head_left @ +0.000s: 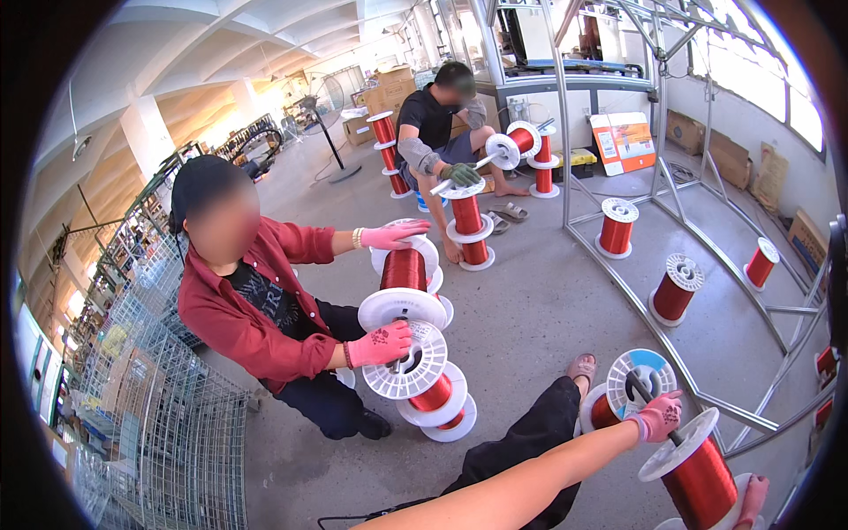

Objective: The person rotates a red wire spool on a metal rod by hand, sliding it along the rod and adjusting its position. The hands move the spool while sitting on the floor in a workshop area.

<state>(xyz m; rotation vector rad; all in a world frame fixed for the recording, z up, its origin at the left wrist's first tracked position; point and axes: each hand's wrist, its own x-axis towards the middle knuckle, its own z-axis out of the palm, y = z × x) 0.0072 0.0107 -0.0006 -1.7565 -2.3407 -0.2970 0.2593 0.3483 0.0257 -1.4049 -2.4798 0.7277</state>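
At the lower right, my left hand [660, 416], in a pink glove, is closed round a dark rod [677, 438] at the centre of a tilted spool of red wire [701, 477]. My right hand [753, 500], also pink-gloved and partly cut off by the dark rim, grips this spool at its lower white flange. Just beyond my left hand stands another wire spool [652, 364] with a blue patch on its top flange; the rod's far end lies across it. The underside of the tilted spool is hidden.
A person in a red shirt [256, 305] handles stacked spools [405, 309] at left. Farther back, a seated person [433, 115] holds a rod with a spool [521, 141]. A metal frame [658, 340] surrounds several standing spools [677, 291]. Wire cages [168, 424] line the left.
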